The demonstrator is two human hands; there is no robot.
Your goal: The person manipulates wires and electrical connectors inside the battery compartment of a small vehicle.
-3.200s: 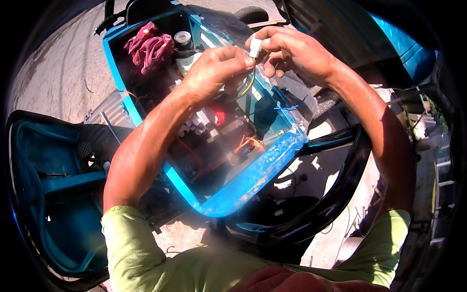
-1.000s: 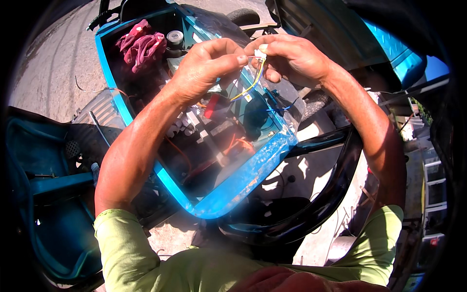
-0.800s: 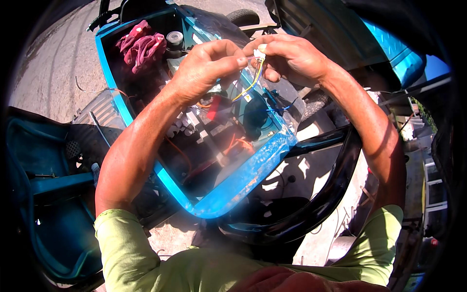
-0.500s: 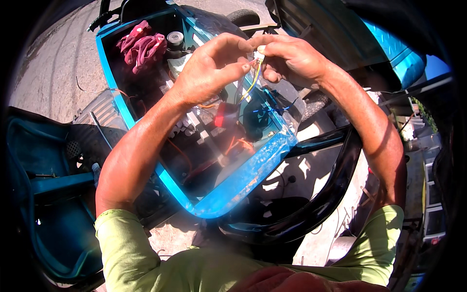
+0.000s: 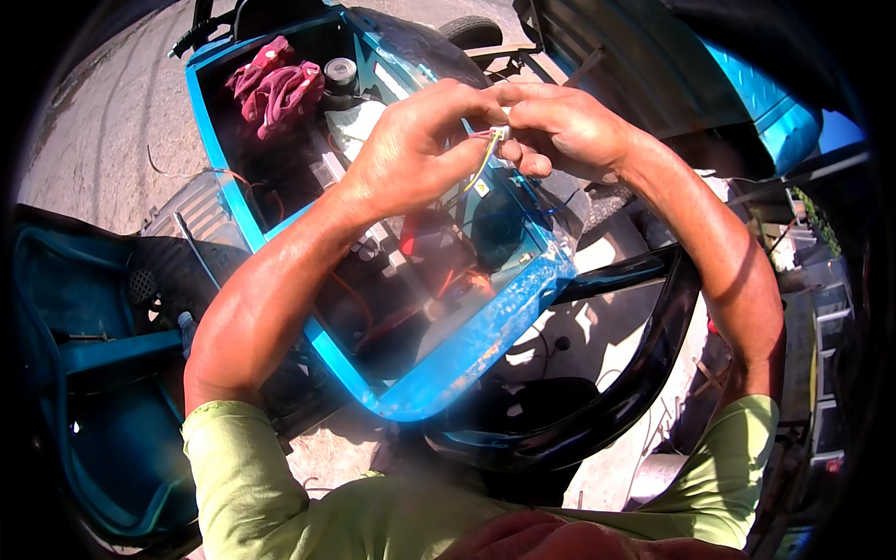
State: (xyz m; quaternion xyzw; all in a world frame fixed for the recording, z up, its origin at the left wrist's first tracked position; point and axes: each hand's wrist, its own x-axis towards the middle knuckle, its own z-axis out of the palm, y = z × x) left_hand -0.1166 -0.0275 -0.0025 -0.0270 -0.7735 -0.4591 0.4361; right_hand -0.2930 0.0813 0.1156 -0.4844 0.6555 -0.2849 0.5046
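Over a blue open metal box (image 5: 420, 397), my two hands meet around a small white wire connector (image 5: 501, 133). My left hand (image 5: 425, 140) is closed, thumb and forefinger pinched at the connector's near side where its wires come out. On the other side my right hand (image 5: 574, 131) is closed too, its fingers bent around the connector and partly hiding it. Thin yellow wires (image 5: 483, 168) hang from the connector down toward the box, with a reddish wire beside them. Exactly which fingertip presses on what is hard to see.
Inside the box lie a dark red cloth (image 5: 280, 93), a round metal-topped container (image 5: 341, 72) and loose orange wires. A black curved bar (image 5: 644, 373) runs along the box's right. At left sits a dark teal moulded panel (image 5: 103, 355); a tyre (image 5: 469, 33) is behind.
The connector has come down slightly and turned. My left hand has shifted lower and to the right, its fingers closer around the connector. My right fingers have curled lower.
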